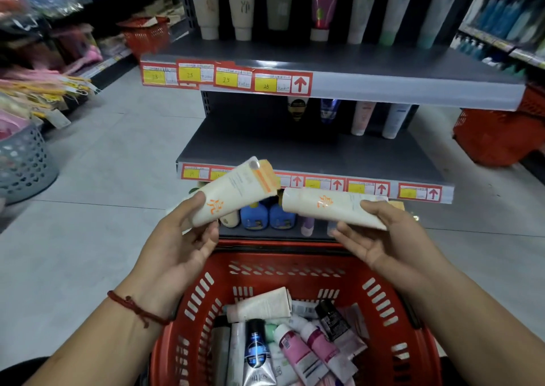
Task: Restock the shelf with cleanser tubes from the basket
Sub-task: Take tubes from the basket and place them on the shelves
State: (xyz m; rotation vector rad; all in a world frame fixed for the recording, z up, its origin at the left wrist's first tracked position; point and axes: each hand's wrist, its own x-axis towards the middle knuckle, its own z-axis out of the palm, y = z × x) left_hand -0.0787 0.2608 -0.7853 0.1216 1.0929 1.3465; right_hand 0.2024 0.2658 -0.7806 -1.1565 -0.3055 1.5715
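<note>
Much of the dark shelf (295,149) behind the red basket (392,297) lies bare, apparently awaiting stock, so above the basket's far rim the left hand (180,238) grips one cream tube (236,191) and the right hand (383,238) a second cream tube (333,205), clear of the heap (295,341) inside.

Pretty clearly a shop, looks like the skincare aisle: a grey metal shelf (368,64) unit with yellow-and-red price tags (226,79) stuck along each front edge, and tubes (242,5) lined up cap-down on top. There's a red plastic shopping basket (348,270) up front full of mixed tubes, another red basket (501,140) beside the unit on the right and a third basket (144,36) further back left. More racking either side too, blue bottles (498,13) on the right, tagged packaged goods (38,87) on the left, pale tiled floor (124,155) between
</note>
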